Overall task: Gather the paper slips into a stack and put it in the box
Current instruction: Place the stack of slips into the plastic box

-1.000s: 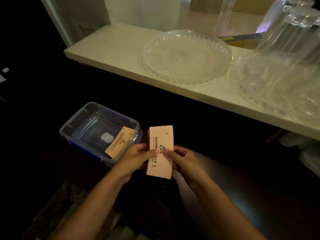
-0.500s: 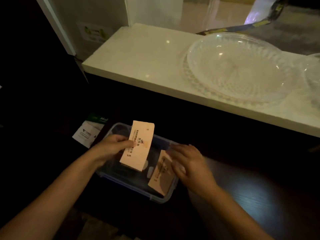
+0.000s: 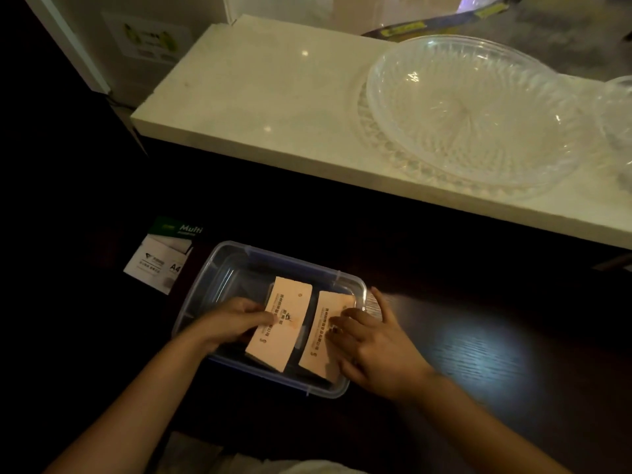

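Observation:
A clear plastic box (image 3: 219, 268) with a blue rim sits on the dark table in front of me. My left hand (image 3: 232, 323) grips a stack of pink paper slips (image 3: 284, 333) by its left edge, low inside the box. A second pink slip (image 3: 323, 340) lies at the box's right side, leaning on the wall. My right hand (image 3: 372, 350) rests on that slip with the fingers spread, one finger over the box's right rim.
A white marble ledge (image 3: 273, 107) runs behind the table, carrying a large cut-glass dish (image 3: 472, 114) and more glassware at the far right. A pack of A4 paper (image 3: 160, 261) lies left of the box. The dark table (image 3: 478, 354) extends right.
My left hand has lowered the stack from above the box down into it. My right hand has moved onto the loose slip at the box's right side.

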The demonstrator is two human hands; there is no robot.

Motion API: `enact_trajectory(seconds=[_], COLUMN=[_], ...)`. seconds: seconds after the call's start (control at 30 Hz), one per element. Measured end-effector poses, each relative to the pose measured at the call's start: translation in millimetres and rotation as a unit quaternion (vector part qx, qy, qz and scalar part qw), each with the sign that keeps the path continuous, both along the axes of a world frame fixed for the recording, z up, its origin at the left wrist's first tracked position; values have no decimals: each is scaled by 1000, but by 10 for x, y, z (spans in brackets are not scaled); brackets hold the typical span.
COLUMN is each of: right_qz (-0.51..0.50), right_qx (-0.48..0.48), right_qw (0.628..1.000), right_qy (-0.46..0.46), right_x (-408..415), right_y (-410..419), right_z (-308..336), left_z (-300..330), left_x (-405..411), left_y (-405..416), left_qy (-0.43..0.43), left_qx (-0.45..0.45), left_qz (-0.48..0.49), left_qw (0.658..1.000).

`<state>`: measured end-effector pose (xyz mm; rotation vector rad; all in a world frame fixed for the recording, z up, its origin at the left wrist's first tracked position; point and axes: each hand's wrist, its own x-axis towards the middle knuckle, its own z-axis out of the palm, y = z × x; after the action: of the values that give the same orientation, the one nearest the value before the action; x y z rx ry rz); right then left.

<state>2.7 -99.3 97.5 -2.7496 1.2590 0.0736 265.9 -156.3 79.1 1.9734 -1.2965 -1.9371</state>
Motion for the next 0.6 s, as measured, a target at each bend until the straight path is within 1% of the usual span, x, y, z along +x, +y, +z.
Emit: enact_trajectory(seconds=[0.2,0.33,0.47,0.53,0.6], right_qz=[7,8,13,16,14], right_qx=[7,8,1,-5,2], right_qw=[1000,1000,1000,1000,1000], right_qy=[-2,-2,-8,-2,6], right_x=[-5,-2,-2,1,-7], right_y=[-14,-18,-18,-20,-27], right_z=[17,15,17,18,12], left_z=[13,-5,-67,-102,-97], left_x=[-203,-272,-358,-377,-372], left_y=[22,50,108,122,141], left_qy=[-28,-51,-115,-110,-67], left_qx=[-12,-85,-125,-125,-108], left_qz=[-65,-114,-151,-143,-98], left_qw=[997,989,974,976,987])
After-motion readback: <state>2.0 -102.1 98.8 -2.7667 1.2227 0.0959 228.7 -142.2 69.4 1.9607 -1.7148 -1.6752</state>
